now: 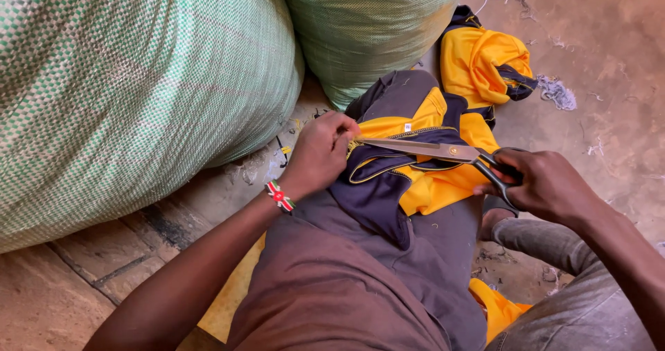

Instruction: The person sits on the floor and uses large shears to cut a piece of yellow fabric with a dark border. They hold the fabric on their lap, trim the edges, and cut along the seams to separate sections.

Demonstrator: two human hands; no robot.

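The fingers of the left hand (320,154) are curled tight, pinching the edge of a yellow and navy jacket (409,167) just where its zip begins; the fingers of the right hand (547,185) are closed through the black handles of a pair of scissors (443,150), gripping them firmly; the long silver blades lie nearly flat across the jacket, their tips pointing at the left hand and reaching close to the pinched spot; how far the blades are parted cannot be told. The jacket lies draped over the person's lap, on brown trousers (332,289); a striped beaded bracelet (279,196) sits on the left wrist. Beyond the lap a second yellow and navy garment (485,64) lies crumpled on the dusty floor (603,102), near a tuft of loose threads (557,93); two big green and white woven sacks (131,88) stand on the floor to the left and ahead, close to the left hand.
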